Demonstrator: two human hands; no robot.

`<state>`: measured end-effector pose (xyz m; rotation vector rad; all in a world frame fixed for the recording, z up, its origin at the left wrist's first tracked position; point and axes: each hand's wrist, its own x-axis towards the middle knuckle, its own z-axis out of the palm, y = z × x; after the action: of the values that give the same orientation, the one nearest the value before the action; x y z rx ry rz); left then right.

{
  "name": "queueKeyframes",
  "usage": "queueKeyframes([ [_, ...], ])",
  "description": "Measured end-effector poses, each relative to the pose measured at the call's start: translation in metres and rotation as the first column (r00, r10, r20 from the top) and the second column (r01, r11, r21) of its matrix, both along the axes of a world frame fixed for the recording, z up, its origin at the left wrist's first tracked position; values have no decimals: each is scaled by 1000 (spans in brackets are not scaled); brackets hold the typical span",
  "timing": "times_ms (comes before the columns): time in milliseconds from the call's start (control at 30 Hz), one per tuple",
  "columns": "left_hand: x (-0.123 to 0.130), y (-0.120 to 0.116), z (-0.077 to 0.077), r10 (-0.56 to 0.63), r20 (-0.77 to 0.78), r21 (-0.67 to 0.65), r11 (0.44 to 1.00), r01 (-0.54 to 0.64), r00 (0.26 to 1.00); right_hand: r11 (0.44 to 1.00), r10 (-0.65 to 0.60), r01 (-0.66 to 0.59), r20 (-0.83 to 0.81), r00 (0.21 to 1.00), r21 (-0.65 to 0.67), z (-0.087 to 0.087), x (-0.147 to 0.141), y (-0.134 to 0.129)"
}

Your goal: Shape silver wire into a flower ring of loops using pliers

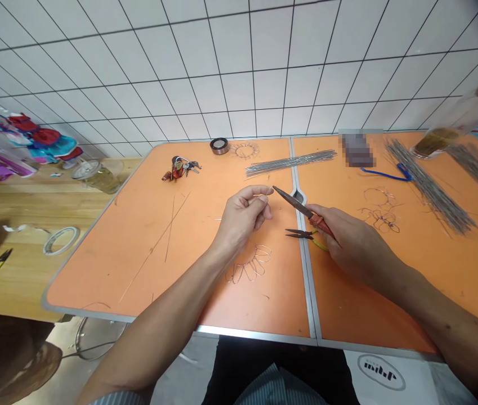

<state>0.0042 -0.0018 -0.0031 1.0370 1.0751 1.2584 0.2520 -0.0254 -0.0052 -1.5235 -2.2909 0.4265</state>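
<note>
Head view: left hand (242, 216) pinches thin wire (264, 194); right hand (348, 239) grips red-handled, needle-nosed pliers (302, 209) above glossy orange table (137, 247).

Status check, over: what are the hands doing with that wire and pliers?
Left hand pinching thin wire. Right hand gripping red pliers, tips just short of the wire. Second pliers on table beneath. Nothing between.

On the orange worktop (146, 236), a bunch of keys (178, 167) lies well left of the bundle of straight wires (290, 163). A roll of tape (219, 145) sits just beyond the keys. A blue cord (386, 174) lies right of the bundle, beside what may be another wire sheaf (428, 185).
</note>
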Motion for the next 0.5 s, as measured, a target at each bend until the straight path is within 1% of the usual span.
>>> queueKeyframes([
  [267, 1, 0, 0, -4, -4, -8, 1000, 4, 1000, 999, -23, 26, 61, 998, -46, 0, 0, 0],
  [500, 0, 1, -2, -10, -2, -1, 1000, 10, 1000, 998, -18, 21, 45, 999, -53, 1, 0, 0],
])
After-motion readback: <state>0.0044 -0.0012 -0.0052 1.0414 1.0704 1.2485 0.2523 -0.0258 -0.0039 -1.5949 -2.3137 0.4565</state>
